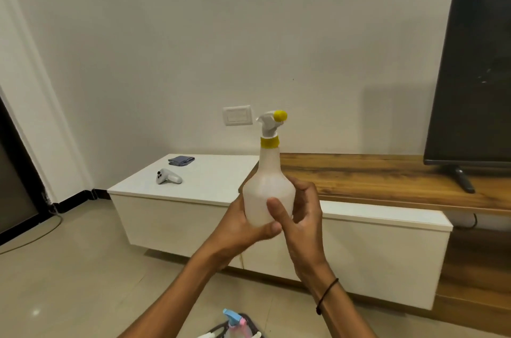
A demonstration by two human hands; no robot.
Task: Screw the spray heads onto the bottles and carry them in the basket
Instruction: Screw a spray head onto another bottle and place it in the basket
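Bottle (266, 194): translucent white plastic, smooth matte wall, bell-shaped body narrowing to a slim neck. Held upright in the air in front of the low cabinet, between both hands.

Spray head (272, 123): white trigger body with a yellow nozzle cap and a yellow collar seated on the bottle neck, well above the fingertips. Nozzle points to the right.

Left hand (243, 230): cups the lower left of the bottle body, fingers wrapped round the back, thumb closed across the base at the front.

Right hand (302, 216): clasps the right side of the body, thumb pressed flat on the front wall, fingers curled behind. A dark cord bracelet (326, 296) circles that wrist.

Below the wrists, at the bottom edge: a dark mesh-like basket (221, 330), only partly in frame, holding what looks like a blue and pink spray head (235, 319); the contents are too cropped to be sure.

Beyond the fingers: a glossy white cabinet (215, 185) with a flat top. On it, left of the left hand, a white moulded controller (168, 176) and a folded grey-blue cloth (181, 160). Right of the right hand, a wood-grain shelf (373, 174) carries a black television (475, 61) on a stand. White switch plate (237, 115) on the plain wall, just left of the spray head. Floor is pale polished tile (69, 282).
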